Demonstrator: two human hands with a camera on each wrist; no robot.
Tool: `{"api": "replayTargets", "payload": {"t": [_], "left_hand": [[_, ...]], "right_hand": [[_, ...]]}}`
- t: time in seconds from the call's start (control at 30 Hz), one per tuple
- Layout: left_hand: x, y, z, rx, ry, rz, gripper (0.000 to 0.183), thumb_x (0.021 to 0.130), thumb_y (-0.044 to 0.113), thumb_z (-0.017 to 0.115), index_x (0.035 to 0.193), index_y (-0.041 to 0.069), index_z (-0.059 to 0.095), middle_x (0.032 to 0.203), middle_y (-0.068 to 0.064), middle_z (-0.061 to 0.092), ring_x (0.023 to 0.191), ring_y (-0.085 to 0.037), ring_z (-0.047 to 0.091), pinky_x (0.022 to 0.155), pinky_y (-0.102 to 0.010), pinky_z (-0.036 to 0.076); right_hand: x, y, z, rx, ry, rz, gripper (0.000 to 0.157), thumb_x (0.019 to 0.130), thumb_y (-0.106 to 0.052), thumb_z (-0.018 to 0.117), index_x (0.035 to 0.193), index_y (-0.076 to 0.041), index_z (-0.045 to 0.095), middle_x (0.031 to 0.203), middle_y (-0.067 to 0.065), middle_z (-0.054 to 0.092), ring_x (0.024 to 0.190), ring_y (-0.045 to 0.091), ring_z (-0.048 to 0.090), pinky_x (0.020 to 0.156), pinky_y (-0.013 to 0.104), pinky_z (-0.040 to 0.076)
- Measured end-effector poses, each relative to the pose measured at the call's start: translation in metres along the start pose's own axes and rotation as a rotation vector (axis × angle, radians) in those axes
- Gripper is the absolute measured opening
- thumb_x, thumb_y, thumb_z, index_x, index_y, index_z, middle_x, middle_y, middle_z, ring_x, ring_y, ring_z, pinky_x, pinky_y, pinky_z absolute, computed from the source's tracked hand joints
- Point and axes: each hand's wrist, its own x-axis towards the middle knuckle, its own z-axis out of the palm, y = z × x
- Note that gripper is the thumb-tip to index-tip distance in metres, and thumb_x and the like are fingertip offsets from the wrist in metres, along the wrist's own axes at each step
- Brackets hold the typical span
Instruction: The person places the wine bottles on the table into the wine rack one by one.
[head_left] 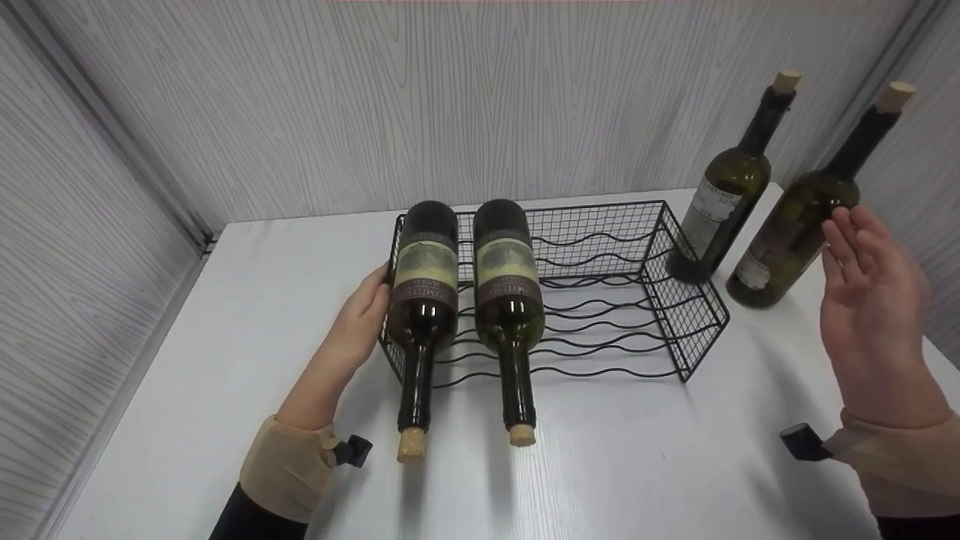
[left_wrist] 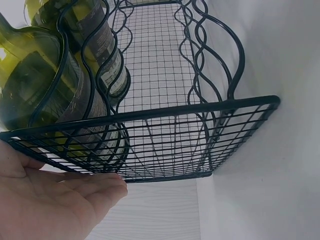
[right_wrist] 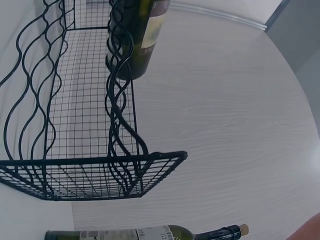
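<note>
A black wire wine rack with wavy bars stands on the white table. Two dark wine bottles with yellow-banded labels lie side by side on its left part, corked necks towards me. My left hand rests against the rack's left mesh side; in the left wrist view its fingers stretch straight along the mesh. On the right, my right hand is raised with extended fingers, beside a corked green bottle. Whether it touches that bottle I cannot tell. A corner of it shows in the right wrist view.
Another corked bottle with a pale label stands just behind the rack's right end. A pale wood-grain wall rises behind the table, with panels at left and right. Each wrist carries a tan band with a small black camera.
</note>
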Motion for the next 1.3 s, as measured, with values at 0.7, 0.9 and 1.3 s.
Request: {"api": "replayTargets", "payload": {"t": [0.7, 0.9, 1.3], "left_hand": [[-0.003, 0.004, -0.001, 0.034, 0.004, -0.013, 0.059, 0.115, 0.029, 0.023, 0.168, 0.002, 0.022, 0.174, -0.022, 0.028, 0.165, -0.039, 0.021, 0.135, -0.057, 0.019], [-0.003, 0.003, -0.002, 0.019, -0.002, 0.001, 0.058, 0.115, 0.027, 0.023, 0.168, 0.000, 0.022, 0.173, -0.023, 0.028, 0.164, -0.039, 0.022, 0.135, -0.057, 0.018], [-0.001, 0.001, 0.000, 0.007, 0.004, 0.008, 0.057, 0.116, 0.027, 0.025, 0.167, 0.001, 0.025, 0.173, -0.022, 0.030, 0.164, -0.038, 0.023, 0.135, -0.056, 0.020]], "right_hand": [[0.040, 0.011, -0.022, -0.730, 0.169, 0.029, 0.100, 0.103, -0.024, 0.069, 0.171, -0.027, -0.004, 0.179, -0.017, -0.002, 0.163, -0.005, -0.004, 0.132, 0.017, 0.002], [0.060, 0.013, -0.036, -0.906, 0.211, 0.150, 0.115, 0.099, -0.041, 0.074, 0.169, -0.034, -0.017, 0.177, -0.021, -0.015, 0.163, 0.001, -0.016, 0.134, 0.031, -0.007], [0.084, 0.020, -0.053, -1.037, 0.177, 0.276, 0.131, 0.094, -0.056, 0.075, 0.161, -0.034, -0.035, 0.173, -0.012, -0.031, 0.163, 0.016, -0.024, 0.134, 0.040, -0.009]]}}
